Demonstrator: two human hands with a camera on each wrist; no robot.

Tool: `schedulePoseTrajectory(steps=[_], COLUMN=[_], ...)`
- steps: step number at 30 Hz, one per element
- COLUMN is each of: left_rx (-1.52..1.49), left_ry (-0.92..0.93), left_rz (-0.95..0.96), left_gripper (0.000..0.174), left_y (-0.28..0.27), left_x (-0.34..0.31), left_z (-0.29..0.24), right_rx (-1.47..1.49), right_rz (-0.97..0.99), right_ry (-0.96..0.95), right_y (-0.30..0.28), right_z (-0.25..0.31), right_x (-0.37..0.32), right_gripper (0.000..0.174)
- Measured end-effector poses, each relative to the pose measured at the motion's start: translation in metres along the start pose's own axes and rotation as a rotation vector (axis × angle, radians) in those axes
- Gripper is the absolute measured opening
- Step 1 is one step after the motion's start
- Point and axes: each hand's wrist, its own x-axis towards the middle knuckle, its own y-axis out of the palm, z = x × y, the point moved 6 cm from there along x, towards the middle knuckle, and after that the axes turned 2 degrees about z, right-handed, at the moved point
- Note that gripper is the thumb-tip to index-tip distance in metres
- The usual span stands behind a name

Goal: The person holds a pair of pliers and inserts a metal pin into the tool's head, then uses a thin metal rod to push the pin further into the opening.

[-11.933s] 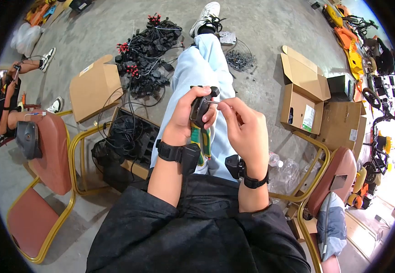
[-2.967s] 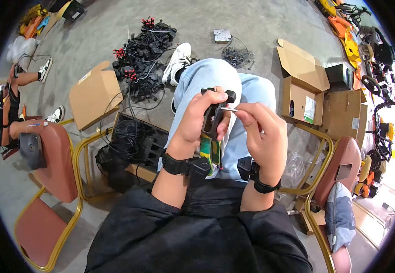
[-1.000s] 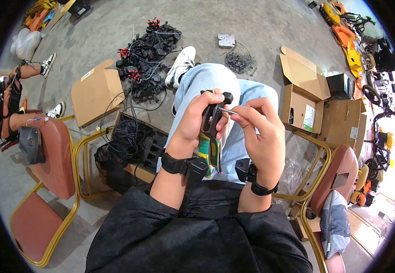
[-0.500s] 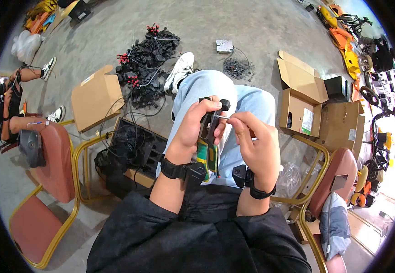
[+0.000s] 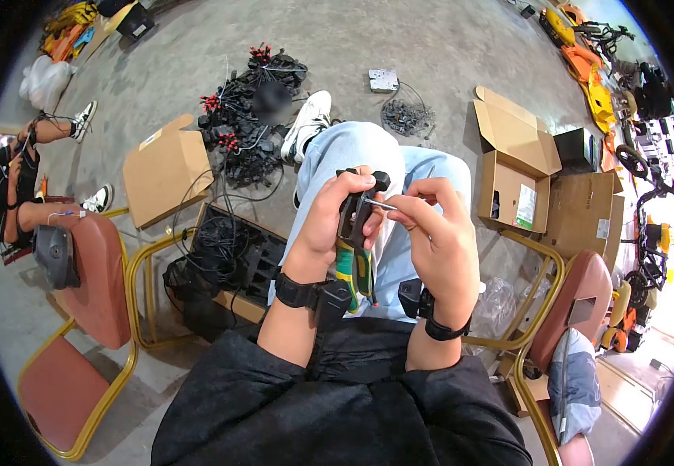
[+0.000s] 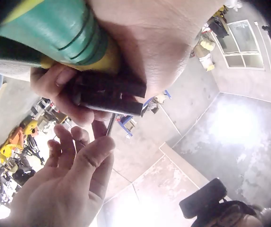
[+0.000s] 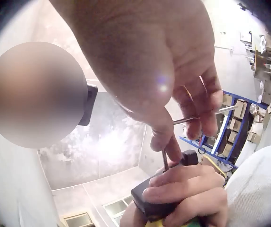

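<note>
My left hand (image 5: 325, 213) grips a plier-like hand tool (image 5: 345, 268) with green-and-yellow handles and a black head, held upright above my lap. The left thumb lies along the head's top, near a black block. My right hand (image 5: 442, 245) pinches an L-shaped hex key (image 7: 226, 110) between thumb and index finger. One arm of the key meets the side of the black head (image 7: 149, 198); its other arm crosses behind the fingers in the right wrist view. In the left wrist view, the green handle (image 6: 74, 35) runs into the slotted black head; the key's tip is hidden.
Black cable-and-part bundles (image 5: 247, 116) with red ends lie on the floor ahead. Open cardboard boxes (image 5: 167, 171) stand left and right. Brown chairs (image 5: 92, 276) flank me. Another person (image 5: 14, 179) sits at far left. A metal box (image 5: 383, 80) lies ahead.
Since the oldest frame, my outstretched leg has drawn in and the knee is up. Over the last second the right fingers shift on the hex key, its angle changing slightly; the left grip stays.
</note>
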Motion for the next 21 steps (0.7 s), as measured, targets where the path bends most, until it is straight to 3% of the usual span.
schedulePoseTrajectory(steps=[5, 8, 10, 21], left_rx=[0.069, 0.093, 0.086, 0.039], left_ry=[0.010, -0.007, -0.011, -0.023], left_rz=[0.026, 0.026, 0.020, 0.019], left_gripper=[0.026, 0.026, 0.026, 0.026], left_y=[-0.0005, 0.0003, -0.0005, -0.0007], left_x=[0.0013, 0.0004, 0.0006, 0.0003], left_z=[0.0003, -0.0001, 0.0008, 0.0003], right_rx=[-0.085, -0.009, 0.209, 0.004], right_rz=[0.032, 0.079, 0.096, 0.042], right_ry=[-0.012, 0.098, 0.226, 0.056], right_y=[-0.0026, 0.0009, -0.0003, -0.0019], right_z=[0.0022, 0.0022, 0.0043, 0.0010], right_x=[0.0010, 0.0013, 0.0002, 0.0027], right_gripper=[0.019, 0.013, 0.008, 0.012])
